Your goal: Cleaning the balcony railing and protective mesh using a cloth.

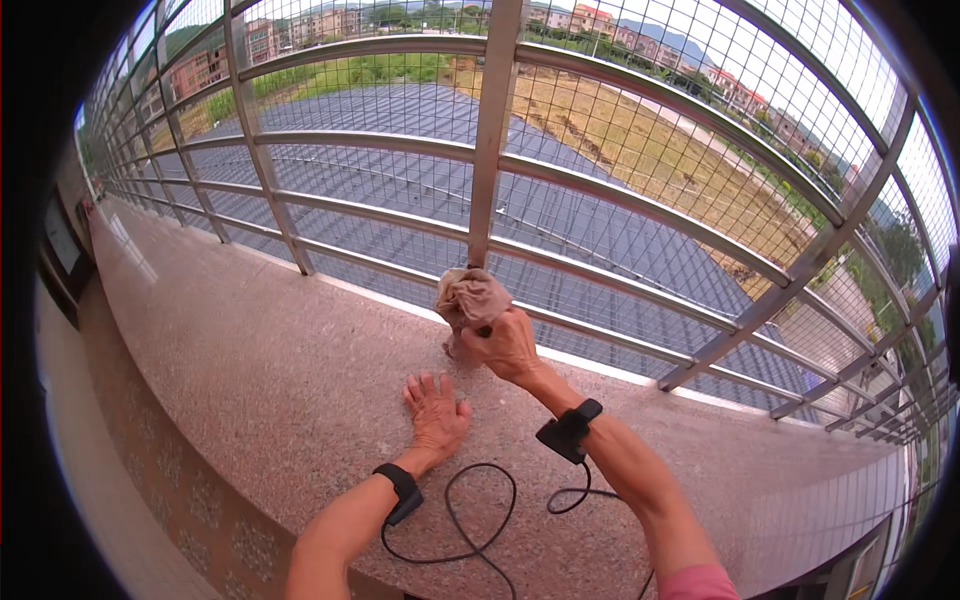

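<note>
Cloth (472, 298) in the right hand (502, 345)

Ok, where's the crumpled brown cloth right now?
Centre of the head view: the crumpled brown cloth is in the right hand, at the foot of the upright silver metal post.

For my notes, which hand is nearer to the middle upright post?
Right. The right hand holds a cloth at the foot of the post; the left hand rests on the stone ledge, farther back.
</note>
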{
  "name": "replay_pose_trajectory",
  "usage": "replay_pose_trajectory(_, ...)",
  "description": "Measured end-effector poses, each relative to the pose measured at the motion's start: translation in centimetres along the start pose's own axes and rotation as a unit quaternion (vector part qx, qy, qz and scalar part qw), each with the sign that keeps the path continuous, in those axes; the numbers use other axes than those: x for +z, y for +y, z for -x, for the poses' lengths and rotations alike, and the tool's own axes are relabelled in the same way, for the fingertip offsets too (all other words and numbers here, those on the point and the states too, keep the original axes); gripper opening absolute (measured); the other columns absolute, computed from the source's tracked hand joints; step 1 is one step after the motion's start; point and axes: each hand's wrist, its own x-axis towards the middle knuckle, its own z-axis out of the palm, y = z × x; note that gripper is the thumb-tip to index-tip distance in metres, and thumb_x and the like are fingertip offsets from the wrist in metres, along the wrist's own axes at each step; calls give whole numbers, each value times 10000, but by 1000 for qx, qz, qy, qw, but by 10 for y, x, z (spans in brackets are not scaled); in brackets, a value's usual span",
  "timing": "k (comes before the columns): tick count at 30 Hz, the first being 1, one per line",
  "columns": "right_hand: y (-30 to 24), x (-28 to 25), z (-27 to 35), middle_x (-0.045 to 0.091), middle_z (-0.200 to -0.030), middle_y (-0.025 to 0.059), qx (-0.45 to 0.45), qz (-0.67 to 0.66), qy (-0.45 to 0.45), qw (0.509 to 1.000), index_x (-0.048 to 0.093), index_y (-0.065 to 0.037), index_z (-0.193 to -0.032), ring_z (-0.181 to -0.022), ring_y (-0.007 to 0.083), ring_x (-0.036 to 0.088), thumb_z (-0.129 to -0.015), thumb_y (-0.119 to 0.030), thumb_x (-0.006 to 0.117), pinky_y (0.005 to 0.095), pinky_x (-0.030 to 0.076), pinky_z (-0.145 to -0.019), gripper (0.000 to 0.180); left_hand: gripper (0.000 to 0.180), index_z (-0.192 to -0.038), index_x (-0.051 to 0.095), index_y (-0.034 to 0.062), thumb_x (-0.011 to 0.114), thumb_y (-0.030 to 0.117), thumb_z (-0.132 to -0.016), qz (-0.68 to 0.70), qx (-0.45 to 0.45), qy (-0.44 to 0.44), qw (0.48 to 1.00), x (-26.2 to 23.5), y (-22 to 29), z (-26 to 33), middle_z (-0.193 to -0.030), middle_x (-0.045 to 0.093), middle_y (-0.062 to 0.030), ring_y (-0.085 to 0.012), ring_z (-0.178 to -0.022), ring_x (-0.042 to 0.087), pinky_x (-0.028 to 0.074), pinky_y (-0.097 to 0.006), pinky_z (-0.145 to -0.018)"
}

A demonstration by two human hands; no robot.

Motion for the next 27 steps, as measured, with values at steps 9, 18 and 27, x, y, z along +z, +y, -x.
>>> replay_pose_trajectory(9,2,5,-24,612,-628,131,59,-131,194,970,643,4,-777,-555,211,587,-751,-112,660,342,471,-567,121,593,-1234,417,-46,616,258,-766,-1,12,3,1000,-8,5,-4,-1255,311,-276,-474,-1197,280,193,-591,-1037)
replay_pose_trajectory(18,5,-7,3,635,-763,251,222,85,-26,971,672,21,-774,-760,404,634,-747,-282,634,457,503,-679,306,616,-1295,383,-47,590,249,-795,10,-3,-29,1000,-15,3,-6,-1263,315,-301,-495,-1210,272,197,-612,-1025)
replay_pose_trajectory(27,-43,-40,6,620,-670,197,134,24,21,990,623,30,-731,-625,362,618,-761,-220,632,426,482,-580,252,594,-1278,387,-30,585,258,-797,28,-7,-38,999,-13,0,-3,-1270,300,-291,-509,-1217,262,198,-624,-1028)
